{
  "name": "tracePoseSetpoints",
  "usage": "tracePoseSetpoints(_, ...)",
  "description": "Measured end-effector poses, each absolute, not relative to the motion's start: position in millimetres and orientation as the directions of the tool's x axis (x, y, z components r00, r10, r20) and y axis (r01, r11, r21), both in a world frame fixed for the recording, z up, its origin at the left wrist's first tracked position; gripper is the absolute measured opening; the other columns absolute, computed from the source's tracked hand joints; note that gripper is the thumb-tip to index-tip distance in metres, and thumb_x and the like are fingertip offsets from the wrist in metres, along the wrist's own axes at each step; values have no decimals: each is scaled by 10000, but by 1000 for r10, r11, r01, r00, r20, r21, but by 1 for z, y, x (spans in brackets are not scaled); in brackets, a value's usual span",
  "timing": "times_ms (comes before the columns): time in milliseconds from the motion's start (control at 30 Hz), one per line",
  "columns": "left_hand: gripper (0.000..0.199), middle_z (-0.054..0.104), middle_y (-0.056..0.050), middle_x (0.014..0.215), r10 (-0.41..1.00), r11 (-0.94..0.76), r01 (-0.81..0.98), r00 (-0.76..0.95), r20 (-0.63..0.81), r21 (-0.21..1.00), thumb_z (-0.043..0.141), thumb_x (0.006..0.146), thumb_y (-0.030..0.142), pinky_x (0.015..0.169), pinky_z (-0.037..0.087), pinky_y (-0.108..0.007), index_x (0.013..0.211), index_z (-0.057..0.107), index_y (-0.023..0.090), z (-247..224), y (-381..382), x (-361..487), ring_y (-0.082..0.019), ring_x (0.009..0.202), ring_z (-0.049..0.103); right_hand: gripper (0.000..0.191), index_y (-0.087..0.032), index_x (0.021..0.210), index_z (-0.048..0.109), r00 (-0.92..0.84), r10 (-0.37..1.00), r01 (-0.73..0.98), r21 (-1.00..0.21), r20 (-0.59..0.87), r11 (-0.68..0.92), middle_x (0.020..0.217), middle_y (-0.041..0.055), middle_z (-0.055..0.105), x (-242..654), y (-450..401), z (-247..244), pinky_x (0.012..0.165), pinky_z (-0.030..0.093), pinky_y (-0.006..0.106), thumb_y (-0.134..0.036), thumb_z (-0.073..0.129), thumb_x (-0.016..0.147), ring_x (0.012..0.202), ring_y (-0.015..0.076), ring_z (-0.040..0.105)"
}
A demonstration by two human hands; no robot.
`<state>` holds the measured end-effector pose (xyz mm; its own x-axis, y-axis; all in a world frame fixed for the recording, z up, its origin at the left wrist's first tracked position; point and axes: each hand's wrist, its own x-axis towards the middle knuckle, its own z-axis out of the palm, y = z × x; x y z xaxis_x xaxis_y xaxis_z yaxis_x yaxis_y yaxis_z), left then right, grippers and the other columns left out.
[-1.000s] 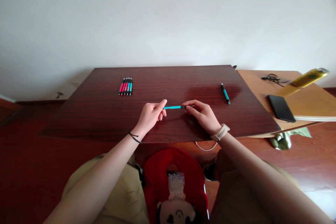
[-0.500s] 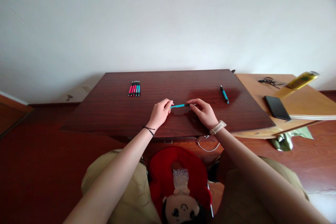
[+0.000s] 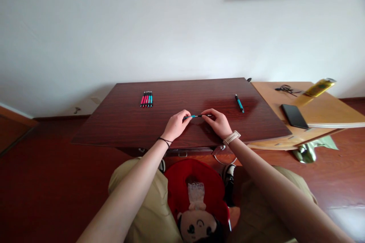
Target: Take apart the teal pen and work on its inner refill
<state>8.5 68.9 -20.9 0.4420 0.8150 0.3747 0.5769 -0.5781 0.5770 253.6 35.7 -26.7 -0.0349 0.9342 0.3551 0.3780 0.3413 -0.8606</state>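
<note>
I have the turquoise-and-black pen over the dark surface, spanning both grips: the left hand pinches its turquoise part, the right hand its black end. Its long axis runs left to right (which end writes, I can't tell). The yellow can's contents are hidden.

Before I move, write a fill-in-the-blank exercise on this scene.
The pen row has blue grips and ____ grips.
The left hand and right hand hold parts of the same ____.
The dark bracelet is on the ____ wrist.
Beyond the phone, a yellow ____ stands on the lighter table.

Missing words: pink; pen; left; can.
</note>
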Motion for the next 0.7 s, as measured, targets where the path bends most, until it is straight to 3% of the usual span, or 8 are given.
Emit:
tracePoseSetpoints(100,90,792,-49,1129,807,-590,611,455,376,528,591,1105,254,945,555,-328,1147,669,244,-20,65,10,-220,1037,759,225,-250,1093,806,-56,937,372,-864,345,341,1111,46,847,253,34,-25,951,589,382,-435,724,996,1023,247,782)
tracePoseSetpoints(200,198,777,-58,1236,782,-624,631,509,361,462,530,1127,224,1008,559,-331,1265,667,263,-16,60,14,-218,1142,754,227,-258,1129,813,-98,938,375,-861,333,345,1133,33,849,251,32,-23,935,584,366,-411,695,1011,1016,234,784)
tracePoseSetpoints(267,256,763,-73,1227,776,-630,658,530,341,413,476,1152,240,970,566,-333,1328,660,263,-14,57,17,-220,1103,756,231,-259,1133,816,-96,941,389,-858,323,335,1104,31,850,250,32,-22,918,575,369,-405,674,1024,976,231,780)
tracePoseSetpoints(500,213,734,-64,1050,781,-624,724,566,264,293,492,1170,341,788,525,-327,1116,672,241,-11,52,22,-232,939,744,213,-259,1085,767,-57,955,407,-867,292,289,1051,36,832,247,31,-24,909,566,380,-449,694,1020,956,243,771)
tracePoseSetpoints(700,213,754,-58,1034,787,-616,742,566,245,265,474,1171,313,830,531,-333,1067,645,240,-14,50,22,-229,977,754,201,-264,1066,736,-46,964,380,-888,263,260,1008,33,824,246,29,-27,884,571,385,-459,716,1016,926,248,779)
